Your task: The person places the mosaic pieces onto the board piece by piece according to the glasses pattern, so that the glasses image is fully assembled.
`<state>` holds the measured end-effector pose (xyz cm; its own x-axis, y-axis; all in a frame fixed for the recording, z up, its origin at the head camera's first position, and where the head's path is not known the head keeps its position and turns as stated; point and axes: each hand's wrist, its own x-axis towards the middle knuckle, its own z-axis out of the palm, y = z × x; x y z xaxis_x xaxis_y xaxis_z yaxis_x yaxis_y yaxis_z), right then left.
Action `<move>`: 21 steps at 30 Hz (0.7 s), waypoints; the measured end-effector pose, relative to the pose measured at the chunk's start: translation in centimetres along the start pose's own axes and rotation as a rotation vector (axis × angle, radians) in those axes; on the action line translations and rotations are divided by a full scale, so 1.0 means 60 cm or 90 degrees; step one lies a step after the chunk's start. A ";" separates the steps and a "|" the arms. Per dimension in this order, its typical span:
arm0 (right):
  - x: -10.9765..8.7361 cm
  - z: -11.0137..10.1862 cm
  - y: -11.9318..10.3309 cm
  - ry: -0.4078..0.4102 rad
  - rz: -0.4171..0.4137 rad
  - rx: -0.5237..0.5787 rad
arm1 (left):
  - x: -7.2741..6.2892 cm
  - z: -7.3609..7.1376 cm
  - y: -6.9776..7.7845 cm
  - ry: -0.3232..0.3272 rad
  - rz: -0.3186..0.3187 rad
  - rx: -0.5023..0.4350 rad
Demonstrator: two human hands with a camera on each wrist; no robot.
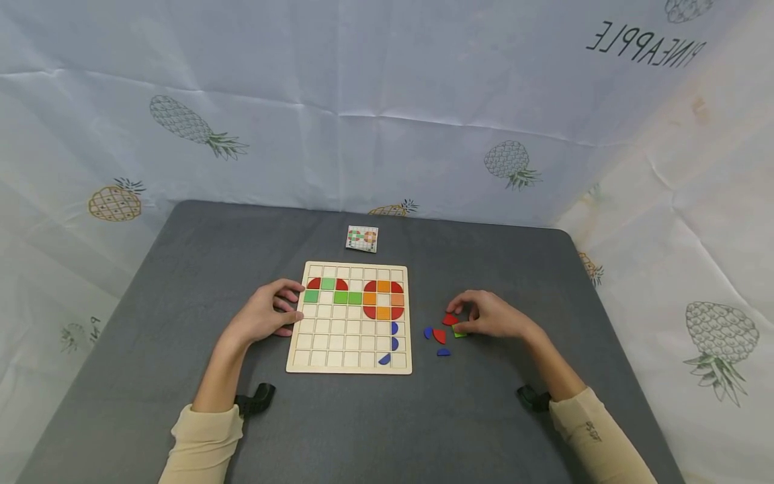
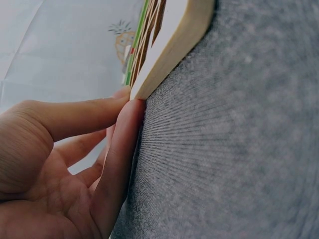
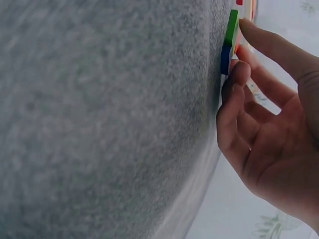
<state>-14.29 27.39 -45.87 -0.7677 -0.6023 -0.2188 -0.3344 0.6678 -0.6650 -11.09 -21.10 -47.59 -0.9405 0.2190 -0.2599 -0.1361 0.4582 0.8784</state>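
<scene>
A wooden grid board [image 1: 338, 341] lies mid-table, with red quarter-rounds, green squares, orange squares [image 1: 383, 312] and blue half-rounds [image 1: 384, 359] in its cells. My left hand [image 1: 266, 313] holds the board's left edge; the left wrist view shows thumb and a finger at the board's corner [image 2: 172, 57]. Right of the board, my right hand [image 1: 491, 314] is low over loose pieces. Its thumb touches a green square [image 3: 232, 29], and its index finger is at a red quarter-round [image 1: 450, 320]. Beside them lie another red quarter-round [image 1: 439, 336] and blue half-rounds [image 1: 444, 352].
A small pattern card [image 1: 362, 238] with a printed colour design sits behind the board. The grey table [image 1: 375, 430] ends at a white curtain [image 1: 363, 154] printed with pineapples. Dark straps [image 1: 256, 399] show at both wrists.
</scene>
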 end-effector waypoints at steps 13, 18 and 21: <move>0.026 0.008 -0.007 0.065 0.043 -0.052 | 0.001 -0.002 0.000 0.004 -0.005 0.004; 0.028 0.004 0.002 0.063 0.040 -0.033 | 0.001 -0.002 0.000 -0.001 -0.007 0.002; 0.029 0.001 0.004 0.057 0.030 -0.024 | 0.001 -0.001 0.000 -0.002 -0.006 -0.003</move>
<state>-15.70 26.48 -46.46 -0.8287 -0.5289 -0.1831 -0.3152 0.7113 -0.6282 -11.15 -21.15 -47.58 -0.9385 0.2170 -0.2686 -0.1457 0.4563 0.8778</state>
